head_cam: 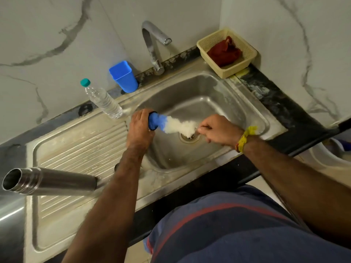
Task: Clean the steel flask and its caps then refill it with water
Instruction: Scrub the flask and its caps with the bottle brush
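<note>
Flask placement is what the coming move is judged to turn on: it is laid on its side on the drainboard, well left of both hands, its long axis running left to right with the open mouth turned left, away from the sink. The left hand is the nearer one to it. That hand is curled round a small blue-rimmed cap over the basin; how much of the cap is hidden in the palm cannot be told. A brush, blue bristles then white, is pushed into the cap, and its wire handle is pinched by the right hand just above the drain. A reach for the flask would cross the left forearm only; nothing else is seen in the way. Behind the left hand a plastic bottle is stood, with a blue cup beyond it. The tap is seen dry, and a basket with a red cloth is set at the far right corner.
</note>
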`<control>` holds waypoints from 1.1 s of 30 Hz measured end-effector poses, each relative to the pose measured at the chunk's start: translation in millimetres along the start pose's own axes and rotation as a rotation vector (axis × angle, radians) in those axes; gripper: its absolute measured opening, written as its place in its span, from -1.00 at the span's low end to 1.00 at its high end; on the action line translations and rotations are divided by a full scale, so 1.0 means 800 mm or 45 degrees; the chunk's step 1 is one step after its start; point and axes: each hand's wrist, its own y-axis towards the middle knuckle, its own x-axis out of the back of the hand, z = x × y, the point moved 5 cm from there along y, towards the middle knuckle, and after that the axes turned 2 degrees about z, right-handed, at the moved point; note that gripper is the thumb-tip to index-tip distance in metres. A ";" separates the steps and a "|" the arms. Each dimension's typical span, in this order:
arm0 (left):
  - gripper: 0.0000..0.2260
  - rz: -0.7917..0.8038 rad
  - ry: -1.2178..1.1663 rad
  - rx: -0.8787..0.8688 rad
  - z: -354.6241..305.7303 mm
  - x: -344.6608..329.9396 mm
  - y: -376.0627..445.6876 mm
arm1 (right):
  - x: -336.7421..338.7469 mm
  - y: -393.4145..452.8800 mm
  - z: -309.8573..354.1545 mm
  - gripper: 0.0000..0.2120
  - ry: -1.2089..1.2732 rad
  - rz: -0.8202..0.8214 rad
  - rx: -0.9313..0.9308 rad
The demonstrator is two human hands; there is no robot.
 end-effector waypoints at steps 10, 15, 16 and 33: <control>-0.64 0.039 0.033 -0.082 -0.024 0.001 0.001 | -0.024 0.004 -0.023 -0.88 0.132 -0.228 0.056; -0.63 0.097 0.104 -0.067 -0.017 -0.003 -0.003 | -0.034 0.000 -0.032 -0.77 0.119 -0.120 0.031; -0.63 0.097 0.113 -0.030 -0.014 -0.006 -0.005 | -0.032 0.000 -0.033 -0.84 0.030 -0.202 0.049; -0.55 0.094 0.167 0.066 -0.007 -0.009 -0.012 | -0.038 -0.006 -0.033 -0.92 0.230 -0.228 0.050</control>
